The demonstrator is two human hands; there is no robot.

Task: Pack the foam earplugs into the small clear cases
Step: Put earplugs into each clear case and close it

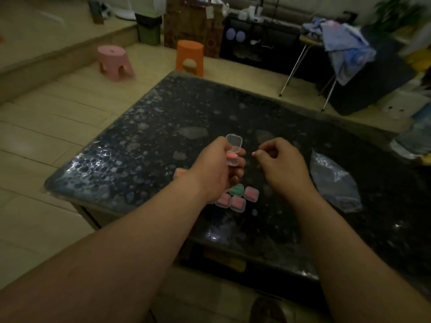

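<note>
several filled cases (235,198) lie shut on the table (140,127), while the left hand (218,170) grips an open case (234,150) and the right hand (281,159) pinches a pink earplug (254,154) still to go in.

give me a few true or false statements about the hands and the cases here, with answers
1. The left hand holds a clear case with its lid open. True.
2. The right hand holds nothing. False: it pinches a pink earplug.
3. The held case is empty. False: another plug lies inside.
4. A plastic bag lies on the table, to the right of the right hand. True.
5. Every filled case on the table holds pink plugs. False: the green-filled case holds green ones.
</note>
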